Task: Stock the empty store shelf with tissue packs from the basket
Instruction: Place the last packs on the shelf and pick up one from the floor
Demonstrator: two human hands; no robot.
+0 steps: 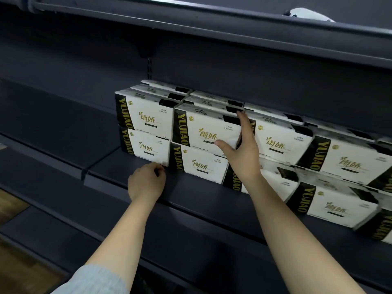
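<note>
White tissue packs with black end bands and gold "YUJIAO" lettering stand in two stacked rows on the dark store shelf (131, 166), filling it from the middle of the frame out to the right edge, with further rows behind them. The bare left part of the shelf runs off toward the left edge of the frame.

The right hand (240, 149) reaches up from the lower right and rests against the second upper pack (203, 128) from the left: the thumb lies flat across its white front near the lower right corner, and the straight fingers run up along its right side, between it and the neighbouring pack (277, 139). Nothing is pinched; the hand is spread and pressing.

The left hand (146, 181) sits lower, in the centre of the frame, with its fingers curled in toward the palm. Its knuckles are just beside the lower right corner of the leftmost bottom pack (148, 147), close to the seam with the next bottom pack (199, 164). Whether the fingertips actually touch or hold that corner cannot be told, since the back of the hand hides them.

A grey sleeve (93, 279) covers the left arm at the bottom edge. Wooden floor (12, 270) shows at the lower left, and an upper shelf (191, 20) crosses the top of the frame.
</note>
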